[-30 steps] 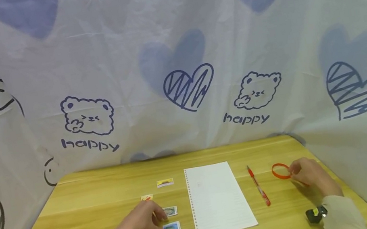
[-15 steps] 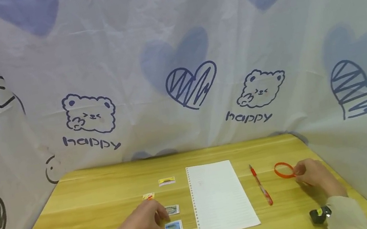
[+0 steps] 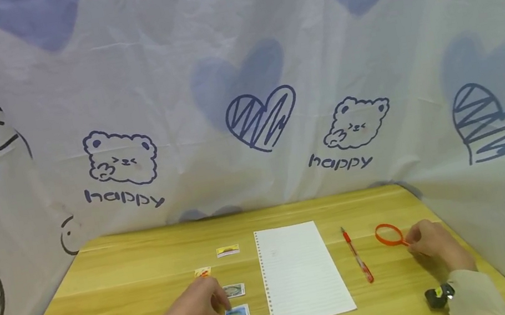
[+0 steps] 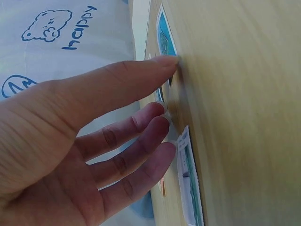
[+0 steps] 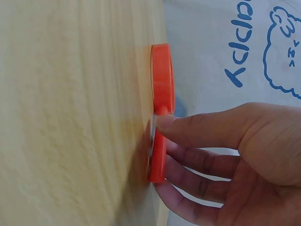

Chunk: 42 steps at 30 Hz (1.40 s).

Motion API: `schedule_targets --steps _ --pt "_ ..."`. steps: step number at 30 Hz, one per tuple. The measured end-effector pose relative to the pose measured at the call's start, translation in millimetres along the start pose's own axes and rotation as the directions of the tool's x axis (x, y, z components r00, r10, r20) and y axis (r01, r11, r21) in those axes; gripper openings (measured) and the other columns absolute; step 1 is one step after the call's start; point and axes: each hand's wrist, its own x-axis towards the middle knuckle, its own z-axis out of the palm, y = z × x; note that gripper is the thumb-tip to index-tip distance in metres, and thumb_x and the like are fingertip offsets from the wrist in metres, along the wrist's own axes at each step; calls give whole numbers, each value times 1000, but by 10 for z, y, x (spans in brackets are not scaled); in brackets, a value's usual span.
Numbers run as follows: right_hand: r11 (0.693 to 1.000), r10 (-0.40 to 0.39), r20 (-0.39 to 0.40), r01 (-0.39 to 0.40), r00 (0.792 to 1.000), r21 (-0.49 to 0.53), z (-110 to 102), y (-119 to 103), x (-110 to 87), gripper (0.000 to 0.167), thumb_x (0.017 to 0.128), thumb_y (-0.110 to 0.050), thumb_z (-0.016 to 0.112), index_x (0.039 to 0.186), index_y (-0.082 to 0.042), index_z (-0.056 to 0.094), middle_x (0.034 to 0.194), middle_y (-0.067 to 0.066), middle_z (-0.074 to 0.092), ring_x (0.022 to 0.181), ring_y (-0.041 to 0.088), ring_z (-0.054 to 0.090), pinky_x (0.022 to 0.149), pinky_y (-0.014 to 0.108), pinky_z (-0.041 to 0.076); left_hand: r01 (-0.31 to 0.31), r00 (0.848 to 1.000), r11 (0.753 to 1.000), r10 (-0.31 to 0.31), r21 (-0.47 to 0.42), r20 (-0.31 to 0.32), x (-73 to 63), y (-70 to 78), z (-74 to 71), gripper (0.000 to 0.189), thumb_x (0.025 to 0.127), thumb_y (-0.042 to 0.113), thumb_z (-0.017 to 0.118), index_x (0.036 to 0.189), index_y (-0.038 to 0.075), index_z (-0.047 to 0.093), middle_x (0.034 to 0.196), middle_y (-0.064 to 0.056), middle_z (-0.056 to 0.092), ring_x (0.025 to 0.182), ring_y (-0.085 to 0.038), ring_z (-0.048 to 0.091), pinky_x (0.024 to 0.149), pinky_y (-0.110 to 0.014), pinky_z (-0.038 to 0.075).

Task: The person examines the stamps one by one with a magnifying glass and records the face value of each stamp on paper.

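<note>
My left hand [image 3: 195, 308] hovers low at the left of the table, fingers loosely bent. Its thumb tip touches or nearly touches the edge of a blue stamp [image 3: 237, 314]. Just beyond lies a grey-green stamp [image 3: 234, 291], partly behind the fingers. Another pale green stamp [image 4: 190, 181] shows near the fingertips in the left wrist view; the hand hides it from the head view. On the right, my right hand [image 3: 438, 246] holds the red handle of a magnifying glass [image 3: 389, 235], thumb on one side and fingers on the other. The magnifying glass [image 5: 162, 80] lies flat or almost flat on the table.
A lined sheet of paper [image 3: 303, 272] with punched holes lies mid-table. Right of it is a red pen [image 3: 357, 254]. A yellow stamp [image 3: 228, 251] and a red-and-yellow stamp [image 3: 203, 272] lie farther back. A printed curtain [image 3: 197, 161] hangs behind the wooden table [image 3: 117, 282].
The right hand has shifted slightly on the magnifying glass, and more of the handle's neck now shows. The left hand stays almost still beside the blue stamp.
</note>
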Motion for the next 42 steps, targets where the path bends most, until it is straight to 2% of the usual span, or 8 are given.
schedule_targets --steps 5,11,19,28,35,42 --pt "1000 8 -21 -8 1000 13 13 19 -11 9 76 0 74 85 2 73 77 8 69 72 18 57 66 31 46 -6 1000 1000 6 5 2 15 16 -11 23 67 -1 89 86 8 80 89 -4 73 77 -15 63 66 -25 55" --pt "1000 -8 -55 7 998 -13 29 33 2 6 77 1 73 83 0 73 78 9 70 75 20 58 69 35 47 -6 1000 1000 6 16 -2 23 16 -14 22 69 3 91 87 8 80 88 -4 74 76 -14 62 66 -25 54" --pt "1000 0 -57 -1 998 -7 49 -74 40 5 82 -1 73 86 -1 75 78 6 71 74 19 58 68 33 46 8 1000 1000 -7 5 -12 8 7 -13 21 69 3 91 86 9 80 90 -3 72 77 -15 62 66 -26 55" --pt "995 -97 -45 98 994 21 54 -455 66 4 82 -1 74 86 0 75 81 8 72 76 18 62 69 35 51 8 1000 1000 -8 -8 -15 -12 5 -4 21 69 2 91 86 8 80 89 -3 71 76 -14 62 65 -25 54" --pt "973 -220 -42 222 975 59 90 -829 65 6 81 5 77 84 0 75 78 6 72 73 14 62 66 30 51 10 1000 1000 -10 -6 -7 -7 14 2 20 70 2 91 87 8 80 90 -3 72 76 -15 62 65 -25 54" --pt "962 -260 -16 260 966 86 173 -1165 43 9 82 7 77 86 -1 75 80 3 72 74 12 59 66 25 50 12 1000 1000 -12 -3 -6 -11 23 1 20 71 3 90 87 8 80 90 -4 72 76 -15 62 66 -26 54"
